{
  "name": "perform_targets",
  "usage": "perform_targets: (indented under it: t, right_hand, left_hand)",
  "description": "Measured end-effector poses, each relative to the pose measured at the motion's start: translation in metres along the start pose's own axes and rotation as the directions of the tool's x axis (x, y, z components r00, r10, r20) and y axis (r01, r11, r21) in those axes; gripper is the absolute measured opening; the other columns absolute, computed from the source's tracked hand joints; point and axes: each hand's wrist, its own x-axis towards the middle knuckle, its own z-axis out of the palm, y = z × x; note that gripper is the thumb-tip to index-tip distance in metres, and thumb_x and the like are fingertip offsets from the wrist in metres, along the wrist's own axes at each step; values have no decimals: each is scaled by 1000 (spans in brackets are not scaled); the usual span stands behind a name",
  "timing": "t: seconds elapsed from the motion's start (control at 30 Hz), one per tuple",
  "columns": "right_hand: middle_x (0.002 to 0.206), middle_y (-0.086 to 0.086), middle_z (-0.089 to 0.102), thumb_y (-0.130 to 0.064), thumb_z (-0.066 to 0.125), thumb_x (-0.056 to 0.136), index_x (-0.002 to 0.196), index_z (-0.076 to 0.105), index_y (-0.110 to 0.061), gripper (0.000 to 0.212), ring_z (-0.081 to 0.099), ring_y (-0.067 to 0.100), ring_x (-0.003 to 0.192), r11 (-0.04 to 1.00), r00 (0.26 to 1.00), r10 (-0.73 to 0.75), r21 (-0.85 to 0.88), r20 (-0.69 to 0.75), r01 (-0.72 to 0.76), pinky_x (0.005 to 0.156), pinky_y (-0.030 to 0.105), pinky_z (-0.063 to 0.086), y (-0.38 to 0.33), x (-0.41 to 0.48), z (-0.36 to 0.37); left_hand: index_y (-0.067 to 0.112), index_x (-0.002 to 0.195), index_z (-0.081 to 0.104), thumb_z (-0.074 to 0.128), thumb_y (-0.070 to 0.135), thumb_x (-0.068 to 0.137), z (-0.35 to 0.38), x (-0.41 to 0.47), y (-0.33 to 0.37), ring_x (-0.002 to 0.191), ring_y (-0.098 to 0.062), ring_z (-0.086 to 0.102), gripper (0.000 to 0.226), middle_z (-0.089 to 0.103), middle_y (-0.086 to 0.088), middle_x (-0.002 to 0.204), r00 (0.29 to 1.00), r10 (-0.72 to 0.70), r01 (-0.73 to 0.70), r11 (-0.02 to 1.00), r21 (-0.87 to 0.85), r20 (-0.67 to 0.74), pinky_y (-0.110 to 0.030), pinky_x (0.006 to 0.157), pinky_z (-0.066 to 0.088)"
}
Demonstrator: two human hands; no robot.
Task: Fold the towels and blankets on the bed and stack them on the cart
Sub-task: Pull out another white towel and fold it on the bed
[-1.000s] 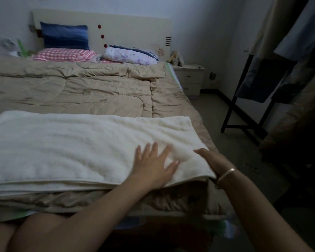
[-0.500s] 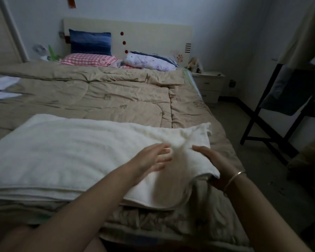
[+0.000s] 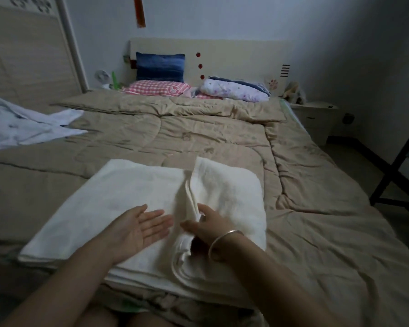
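Note:
A cream towel lies in layers on the near edge of the bed. Its right end is lifted and turned over toward the left, standing up in a fold. My right hand, with a bracelet on the wrist, grips that lifted end near its lower edge. My left hand hovers open, palm up, just left of the fold above the flat part of the towel. A crumpled white-and-pale-blue cloth lies at the far left of the bed. No cart is in view.
A tan quilt covers the bed, with pillows at the headboard. A white nightstand stands at the back right. A black rack frame stands on the floor at the right. A wardrobe rises at the left.
My right hand has taken the towel's right end and carried it up and leftward over the towel. My left hand lifted off the towel and turned palm up. The view swung left.

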Motion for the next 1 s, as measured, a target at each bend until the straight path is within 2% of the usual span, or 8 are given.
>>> perform_targets:
  t: [0.1, 0.2, 0.37, 0.57, 0.7, 0.83, 0.9, 1.0]
  right_hand:
    - [139, 2, 50, -46, 67, 84, 146, 36, -16, 76, 51, 20, 125, 999, 999, 34, -19, -22, -35, 104, 26, 38, -3, 0, 1]
    - [129, 8, 60, -49, 69, 75, 140, 44, -13, 77, 60, 22, 113, 1000, 1000, 10, -24, -4, -10, 101, 36, 46, -6, -1, 2]
    - [98, 14, 71, -16, 62, 87, 111, 62, -6, 27, 70, 26, 88, 992, 998, -36, 120, 42, 31, 84, 39, 56, -16, -10, -4]
    - [99, 9, 69, -14, 61, 91, 117, 57, -17, 27, 68, 17, 77, 997, 982, -27, 82, 187, 12, 69, 23, 58, -25, -23, -9]
    - [90, 10, 71, -17, 61, 92, 129, 43, -24, 42, 66, 22, 60, 910, 993, -7, 412, 119, -43, 48, 29, 54, -33, -18, -28]
    - [106, 0, 66, -10, 57, 88, 125, 55, -22, 38, 64, 14, 83, 976, 860, -217, -105, -461, 191, 72, 33, 56, -21, 17, -50]
    - [127, 1, 57, -9, 55, 86, 129, 53, -23, 45, 52, 19, 113, 909, 808, -348, -382, -476, 167, 99, 36, 43, -15, 38, -58]
    - [157, 5, 20, -28, 42, 96, 148, 26, -28, 55, 12, 27, 145, 764, 910, -282, -645, -304, 21, 118, 42, 11, -10, 69, -55]
  left_hand:
    - [-4, 129, 53, 45, 33, 99, 0, 9, 3, 106, -33, 66, 48, 67, -22, 116, 999, -18, 15, 995, 99, 34, -42, 80, 58]
    - [3, 124, 58, 51, 45, 94, 16, 15, 14, 94, -27, 71, 51, 72, -13, 109, 998, -31, 17, 960, 280, 45, -35, 71, 61]
    - [9, 100, 68, 61, 60, 83, 61, 24, 33, 71, -18, 71, 54, 74, -7, 83, 997, 12, -51, 807, 589, 70, -29, 63, 56]
    - [9, 111, 64, 69, 20, 84, 74, 49, 30, 90, -22, 67, 29, 69, -7, 99, 954, 300, -168, 453, 875, 28, -37, 84, 56]
    - [19, 102, 65, 66, 14, 85, 67, 52, 40, 92, -23, 66, 18, 70, -6, 100, 912, 403, -264, 444, 856, 72, -35, 82, 55]
    - [21, 90, 63, 66, 16, 86, 51, 55, 36, 83, -29, 68, 7, 70, -8, 91, 895, 445, -259, 467, 846, 29, -38, 68, 59]
    - [21, 87, 64, 69, 17, 84, 41, 64, 31, 86, -27, 69, 7, 70, -5, 87, 881, 474, -254, 490, 834, -10, -39, 79, 57]
    - [11, 98, 68, 71, 20, 86, 31, 67, 28, 75, -18, 67, 15, 69, -1, 81, 935, 355, -213, 599, 772, -17, -26, 65, 54]
